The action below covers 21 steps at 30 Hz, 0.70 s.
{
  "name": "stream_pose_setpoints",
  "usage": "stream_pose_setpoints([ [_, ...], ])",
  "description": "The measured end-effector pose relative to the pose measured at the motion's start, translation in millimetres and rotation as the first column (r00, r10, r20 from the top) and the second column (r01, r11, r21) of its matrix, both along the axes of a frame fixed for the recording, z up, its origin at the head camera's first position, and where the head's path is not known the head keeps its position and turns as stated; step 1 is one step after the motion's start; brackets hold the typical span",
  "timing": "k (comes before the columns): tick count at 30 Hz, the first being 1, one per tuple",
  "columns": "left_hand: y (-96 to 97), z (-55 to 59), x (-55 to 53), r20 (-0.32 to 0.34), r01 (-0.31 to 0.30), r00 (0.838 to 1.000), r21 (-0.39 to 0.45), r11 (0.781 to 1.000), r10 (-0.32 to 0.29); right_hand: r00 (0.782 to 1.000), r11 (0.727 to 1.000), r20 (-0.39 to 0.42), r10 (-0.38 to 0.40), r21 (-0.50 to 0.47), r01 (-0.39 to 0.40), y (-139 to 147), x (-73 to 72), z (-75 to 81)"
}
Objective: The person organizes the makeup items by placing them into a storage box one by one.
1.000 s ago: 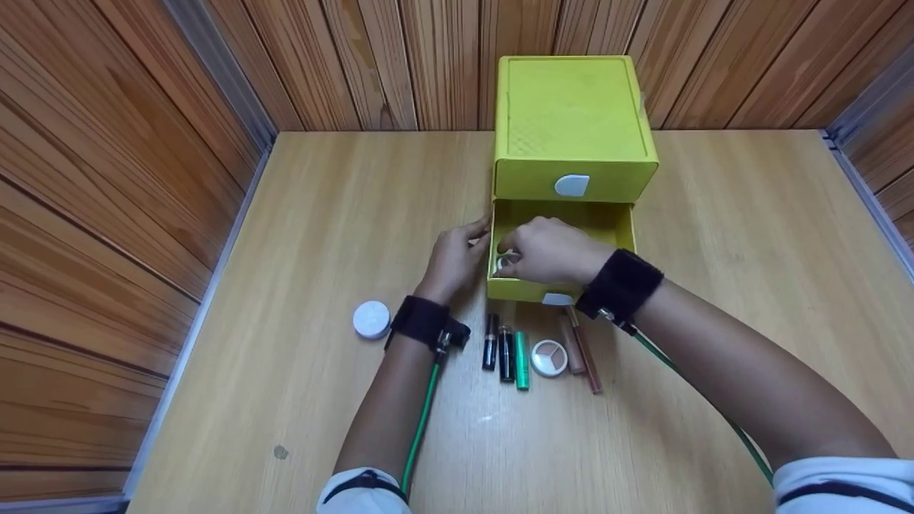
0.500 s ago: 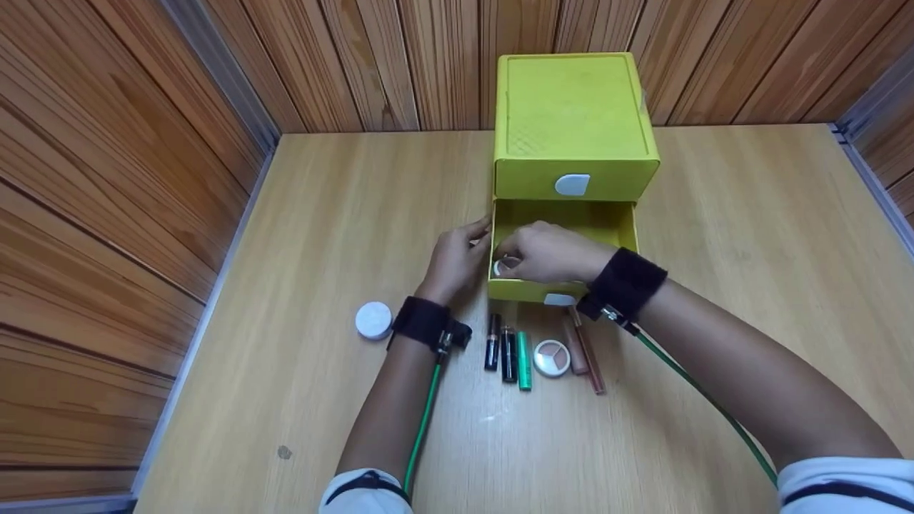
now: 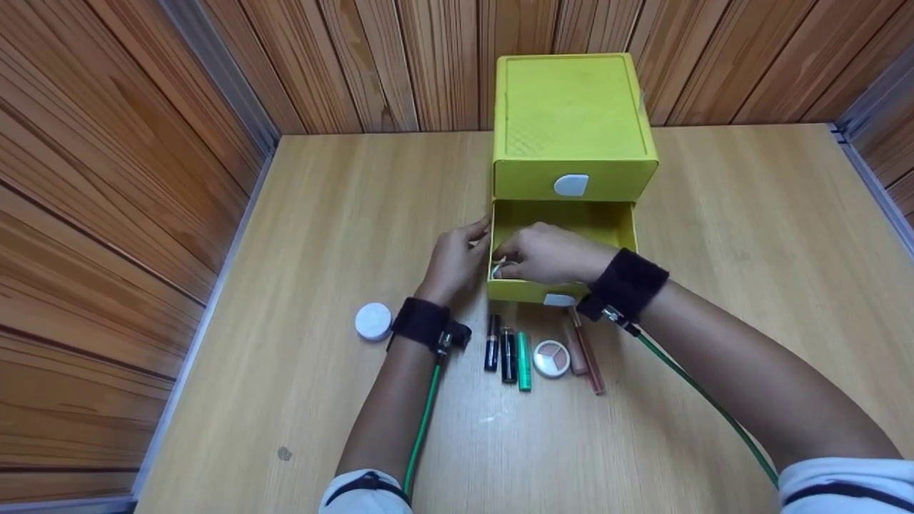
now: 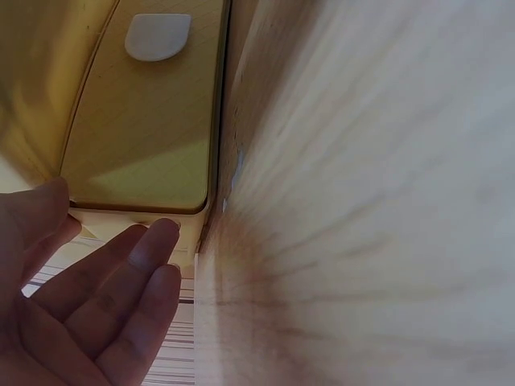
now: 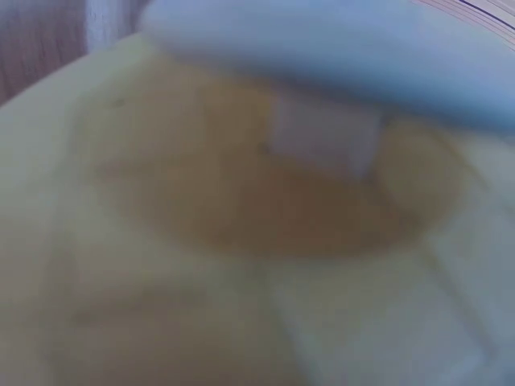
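Note:
In the head view, a yellow-green two-drawer box (image 3: 575,107) stands at the back with its lower drawer (image 3: 618,221) pulled out. My right hand (image 3: 550,253) reaches over this drawer and pinches a small, round, white-rimmed thing (image 3: 498,270) at its front left corner. The fingers cover most of that thing, so its kind does not show. My left hand (image 3: 457,260) is against the drawer's left side, fingers extended. In the left wrist view, the relaxed fingers (image 4: 157,249) lie beside the drawer front (image 4: 145,137). The right wrist view is blurred.
Before the drawer lie two black tubes (image 3: 508,355), a green tube (image 3: 524,363), a round three-shade palette (image 3: 552,358), a pinkish tube (image 3: 575,350) and a slim brown pencil-like stick (image 3: 590,357). A round white-lidded container (image 3: 373,321) sits left. Wooden panels (image 3: 343,64) border the table.
The round white-rimmed thing in my right hand has shifted slightly left and down toward the drawer's front left corner. My left hand has stayed at the drawer's side.

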<state>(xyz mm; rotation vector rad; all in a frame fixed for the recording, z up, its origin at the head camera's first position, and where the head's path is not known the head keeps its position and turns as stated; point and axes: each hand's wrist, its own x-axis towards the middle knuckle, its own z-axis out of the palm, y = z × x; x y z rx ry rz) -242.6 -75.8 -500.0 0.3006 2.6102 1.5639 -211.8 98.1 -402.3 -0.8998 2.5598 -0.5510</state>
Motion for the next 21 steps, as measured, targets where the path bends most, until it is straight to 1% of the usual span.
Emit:
stream_pose_setpoints([
  [4,0.7,0.1,-0.5,-0.020,0.002,1.000,-0.017,1.000,-0.002,0.999,1.000,0.020,-0.026,-0.011,0.026,6.7,1.8,4.2],
  [7,1.2,-0.2,-0.7,-0.033,0.008,0.999,-0.034,0.999,-0.009,0.998,0.998,0.006,-0.057,-0.020,0.057,14.2,5.6,9.7],
  [8,1.1,-0.5,-0.6,-0.037,0.010,0.999,-0.042,0.999,-0.011,0.998,0.997,-0.011,-0.067,-0.022,0.067,16.9,7.7,11.8],
  [11,1.6,-1.6,-0.7,-0.049,0.013,0.999,-0.066,0.998,-0.016,0.989,0.996,-0.118,-0.086,-0.026,0.084,25.9,15.5,18.6],
  [13,1.9,-1.9,-1.1,-0.062,0.010,0.998,-0.082,0.997,-0.015,0.974,0.995,-0.205,-0.095,-0.043,0.088,32.3,22.6,23.7],
  [17,2.1,-1.3,-1.7,-0.065,0.005,0.998,-0.085,0.996,-0.011,0.930,0.991,-0.353,-0.107,-0.108,0.073,43.1,40.0,31.7],
  [19,1.6,-0.8,-1.8,-0.063,0.003,0.998,-0.082,0.997,-0.008,0.904,0.988,-0.417,-0.093,-0.151,0.032,46.5,49.5,32.2],
  [21,0.8,-0.7,-1.8,-0.064,-0.002,0.998,-0.081,0.997,-0.004,0.867,0.980,-0.494,-0.058,-0.195,-0.046,47.9,60.4,28.0],
])
